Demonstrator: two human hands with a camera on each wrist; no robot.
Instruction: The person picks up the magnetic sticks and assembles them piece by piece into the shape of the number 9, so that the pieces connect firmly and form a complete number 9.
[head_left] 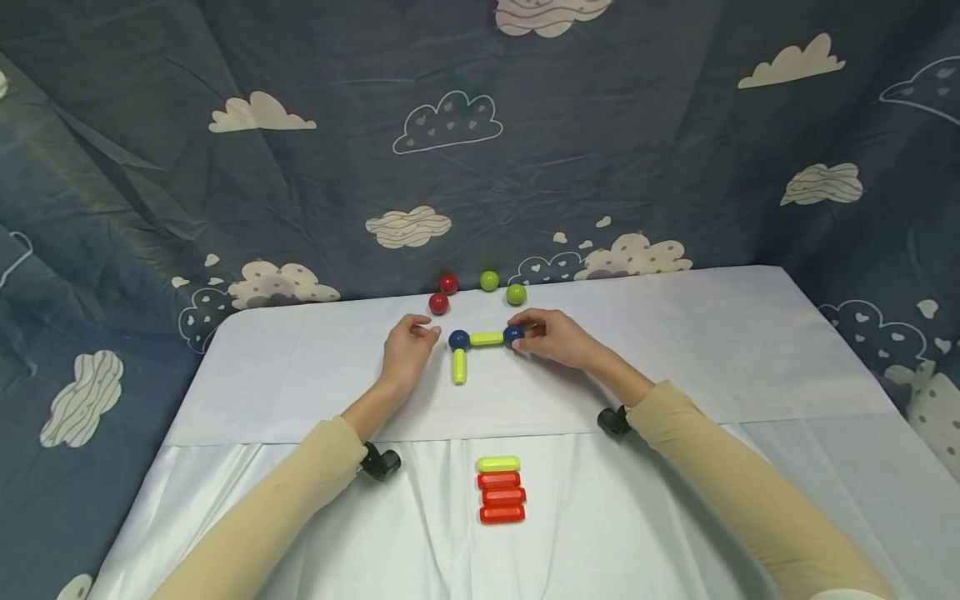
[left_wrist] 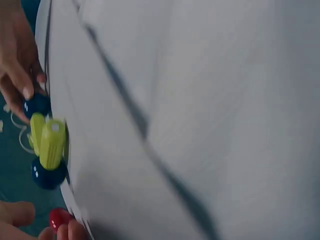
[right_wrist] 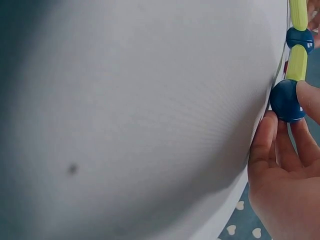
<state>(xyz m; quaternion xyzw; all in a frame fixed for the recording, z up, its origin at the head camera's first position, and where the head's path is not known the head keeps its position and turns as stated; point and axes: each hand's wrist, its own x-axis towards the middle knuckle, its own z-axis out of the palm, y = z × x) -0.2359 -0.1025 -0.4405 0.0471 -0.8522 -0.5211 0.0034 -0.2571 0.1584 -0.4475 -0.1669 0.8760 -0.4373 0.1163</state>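
Two blue balls and two yellow-green rods form an L-shaped piece on the white cloth. My right hand (head_left: 553, 337) pinches the right blue ball (right_wrist: 286, 100) between thumb and fingers. From that ball a yellow-green rod (head_left: 487, 338) runs left to the other blue ball (head_left: 459, 340). A second yellow-green rod (head_left: 460, 367) points from the left ball toward me. My left hand (head_left: 407, 350) is just left of that ball, apart from it, with fingers loosely bent and nothing in them.
Behind the piece lie two red balls (head_left: 438, 303) and two green balls (head_left: 516, 294), near the cloth's back edge. Closer to me, a yellow-green rod (head_left: 498, 463) and three red rods (head_left: 502, 514) lie in a stack-like row. A dark cloud-patterned curtain (head_left: 337, 183) hangs behind the table.
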